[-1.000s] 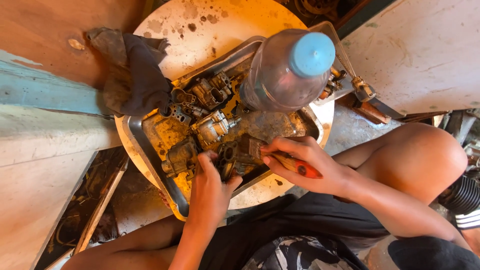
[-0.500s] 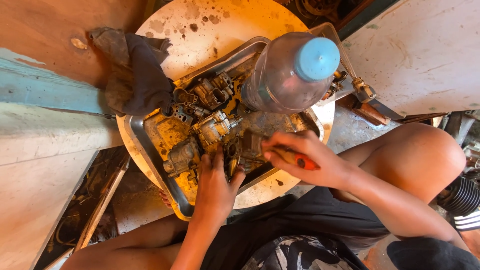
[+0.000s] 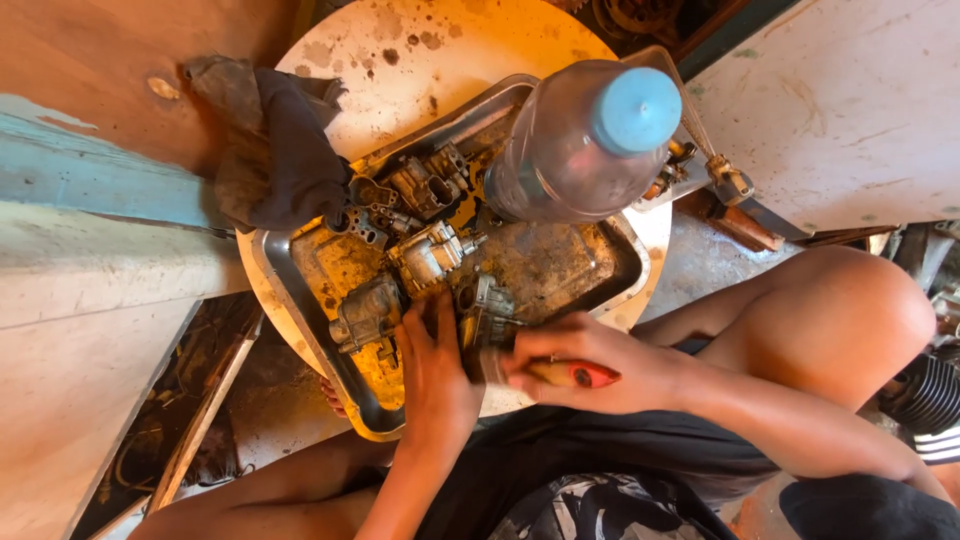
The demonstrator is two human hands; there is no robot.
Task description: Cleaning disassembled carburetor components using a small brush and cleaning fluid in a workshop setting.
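Observation:
A dented metal tray (image 3: 300, 330) full of dirty yellowish liquid rests on a round table top (image 3: 450, 50). Several grimy metal engine parts (image 3: 430, 250) lie in it. My left hand (image 3: 435, 375) rests over the tray's near side, fingers on a small metal part (image 3: 485, 300). My right hand (image 3: 590, 365) grips a red-handled tool (image 3: 580, 375) whose tip points at that part. A clear plastic bottle with a blue cap (image 3: 590, 140) stands at the tray's far right.
A dark rag (image 3: 275, 150) hangs over the tray's far left corner. A bare knee (image 3: 840, 310) is at the right, with finned engine pieces (image 3: 925, 395) past it. Wooden boards lie at left and upper right.
Both hands have shifted slightly left and nearer the tray's near edge. The right hand has brought the red-handled tool lower, against the small part.

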